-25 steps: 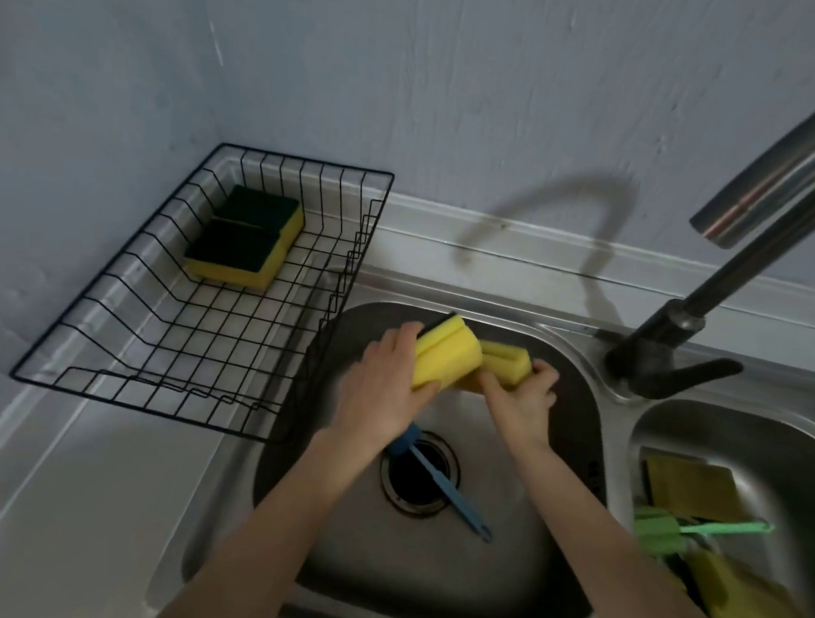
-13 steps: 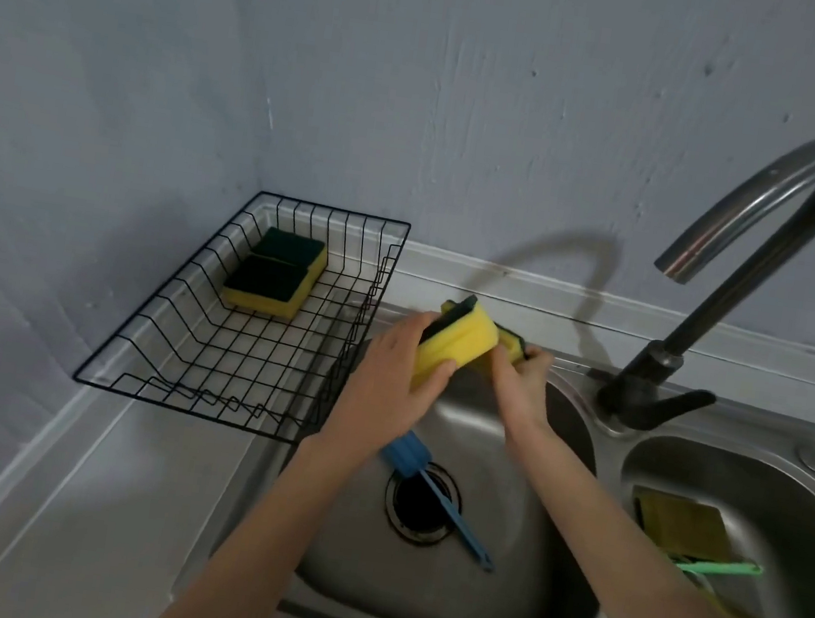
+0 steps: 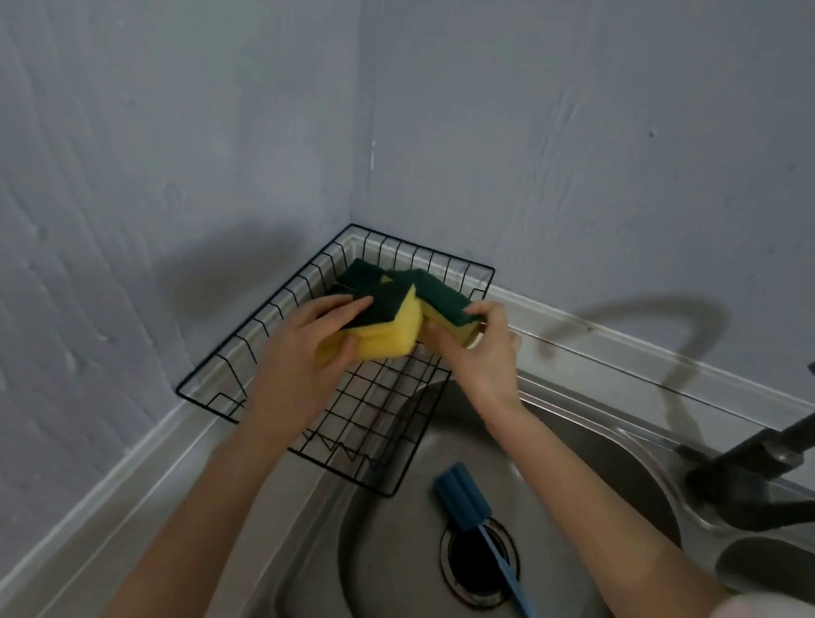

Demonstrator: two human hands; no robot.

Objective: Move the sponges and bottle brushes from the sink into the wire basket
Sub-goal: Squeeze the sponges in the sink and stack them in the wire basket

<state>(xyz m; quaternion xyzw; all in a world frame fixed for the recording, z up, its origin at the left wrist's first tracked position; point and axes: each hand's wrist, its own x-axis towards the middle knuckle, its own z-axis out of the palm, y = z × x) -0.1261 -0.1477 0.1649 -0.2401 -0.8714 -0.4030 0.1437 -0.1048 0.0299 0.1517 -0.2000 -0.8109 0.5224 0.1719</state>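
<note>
Both hands hover over the black wire basket (image 3: 209, 381) in the corner. My left hand (image 3: 309, 348) grips a yellow sponge with a dark green pad (image 3: 387, 329), tilted on edge. My right hand (image 3: 479, 354) pinches a second yellow and green sponge (image 3: 440, 296) beside it; the two sponges touch. Behind them, dark green sponges (image 3: 359, 271) lie at the basket's far end, mostly hidden. A blue bottle brush (image 3: 463, 496) rests in the left sink basin (image 3: 372, 563), its handle across the drain.
A dark curved faucet (image 3: 764, 459) stands at the right, between the left basin and the edge of a second basin (image 3: 785, 571). Grey walls meet in the corner just behind the basket. A steel counter strip (image 3: 118, 519) runs along the left wall.
Both hands have lifted the two sponges out of the left basin and carried them left, over the basket. The view has swung left, so the right basin's contents are out of sight.
</note>
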